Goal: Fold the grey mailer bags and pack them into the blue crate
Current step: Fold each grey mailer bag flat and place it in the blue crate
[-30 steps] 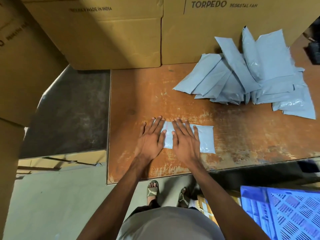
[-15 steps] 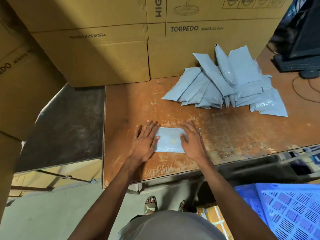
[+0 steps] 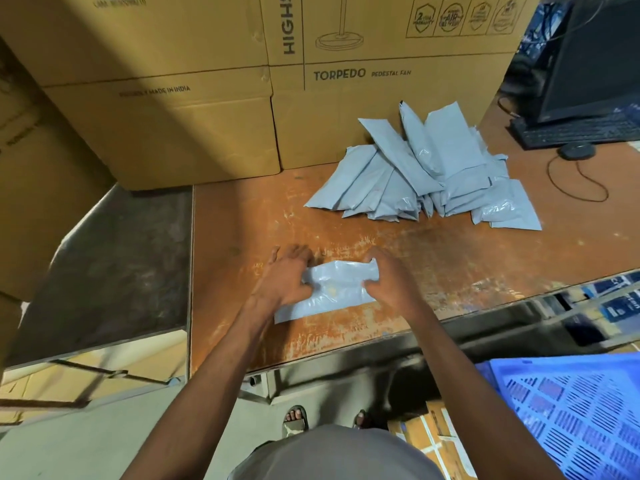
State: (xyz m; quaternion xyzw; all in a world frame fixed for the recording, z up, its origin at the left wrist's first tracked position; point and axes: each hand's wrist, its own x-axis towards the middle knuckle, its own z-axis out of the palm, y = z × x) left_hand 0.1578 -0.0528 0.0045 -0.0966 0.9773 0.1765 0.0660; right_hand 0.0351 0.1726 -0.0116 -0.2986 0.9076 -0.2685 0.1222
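Gripping a grey mailer bag (image 3: 337,289) at both short ends: left hand (image 3: 282,277) curled over its left end, right hand (image 3: 389,277) pinching its right end, fingers bent around the crumpled plastic. Lying partly folded between the 2 hands, near the front edge of a worn orange table (image 3: 450,258), lower flap flat on the surface below the left wrist. Beyond the grip and off to the right, heaped loose against the cardboard, a pile of grey mailer bags (image 3: 426,178). Behind that pile and across the back, tall cardboard boxes (image 3: 207,116) printed TORPEDO PEDESTAL FAN. Further right of the pile, a black keyboard (image 3: 581,133) and a mouse (image 3: 576,150) with trailing cable. Below the right forearm, off the table and toward the floor, a blue crate (image 3: 581,417) with slotted walls.
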